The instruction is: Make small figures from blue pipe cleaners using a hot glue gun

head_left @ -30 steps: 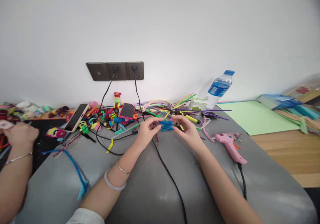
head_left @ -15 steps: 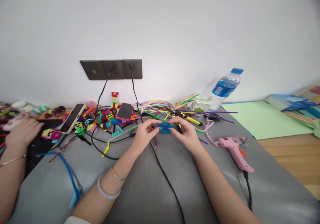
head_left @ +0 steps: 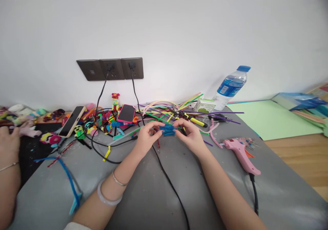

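A small bundle of folded blue pipe cleaners (head_left: 168, 130) is stretched sideways between my two hands, just above the grey table. My left hand (head_left: 148, 136) pinches its left end between thumb and fingers. At the right end, my right hand (head_left: 189, 136) grips it the same way. Behind my hands lies a heap of loose coloured pipe cleaners (head_left: 161, 107), with yellow-and-black pliers (head_left: 196, 120) resting on it. Fingers cover part of the blue bundle, so its exact shape is hard to make out.
A pink glue gun (head_left: 242, 153) lies at right, its cord running to the front edge. A water bottle (head_left: 232, 84) leans against the wall behind a small box (head_left: 205, 105). Black cables (head_left: 166, 175) cross the table. Phones (head_left: 126, 113) lie at left, near another person's hand (head_left: 9, 143).
My hands keep hold of the blue bundle in almost the same place. The other person's hand at the far left has moved further left. The view has shifted slightly.
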Available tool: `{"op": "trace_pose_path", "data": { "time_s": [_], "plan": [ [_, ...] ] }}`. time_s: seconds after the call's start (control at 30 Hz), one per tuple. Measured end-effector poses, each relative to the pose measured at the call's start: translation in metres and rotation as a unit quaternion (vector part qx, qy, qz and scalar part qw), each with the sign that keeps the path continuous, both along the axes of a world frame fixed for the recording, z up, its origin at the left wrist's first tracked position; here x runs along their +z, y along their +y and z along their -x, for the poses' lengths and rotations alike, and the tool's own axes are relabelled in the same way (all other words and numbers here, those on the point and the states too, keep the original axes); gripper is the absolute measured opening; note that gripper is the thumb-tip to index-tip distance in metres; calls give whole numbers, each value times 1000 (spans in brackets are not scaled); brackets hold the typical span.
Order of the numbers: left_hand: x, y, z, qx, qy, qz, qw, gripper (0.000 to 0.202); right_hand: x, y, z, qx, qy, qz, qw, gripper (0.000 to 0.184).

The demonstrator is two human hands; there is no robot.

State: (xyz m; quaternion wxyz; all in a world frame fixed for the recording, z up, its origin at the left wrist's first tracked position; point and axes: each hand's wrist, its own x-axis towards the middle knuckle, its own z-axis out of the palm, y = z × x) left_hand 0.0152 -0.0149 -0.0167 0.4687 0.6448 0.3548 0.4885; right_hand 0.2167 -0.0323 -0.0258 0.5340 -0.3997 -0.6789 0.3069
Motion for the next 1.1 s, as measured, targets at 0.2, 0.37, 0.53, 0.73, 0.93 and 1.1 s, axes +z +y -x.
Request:
{"op": "trace_pose_path", "data": {
  "time_s": [0.2, 0.37, 0.53, 0.73, 0.93, 1.1],
  "plan": [
    [0, -1, 0, -1, 4, -3, 1000, 19, 0, 0, -1, 0, 0, 6, 1000, 10],
    [0, -2, 0, 1, 4, -22, 1000, 18, 0, 1, -1, -3, -1, 12, 1000, 8],
    [1, -1, -1, 6, -6, -31, 999, 17, 1, 0, 1, -7, 5, 14, 1000, 13],
    [0, -2, -1, 8, -2, -29, 1000, 16, 2, -1, 1, -8, 10, 14, 1000, 9],
    [1, -3, -3, 11, 4, -30, 999, 16, 1, 0, 1, -9, 17, 5, 1000, 10],
    [2, -3, -2, 14, 1, -29, 999, 16, 1, -1, 2, -16, 12, 10, 1000, 12]
  ]
}}
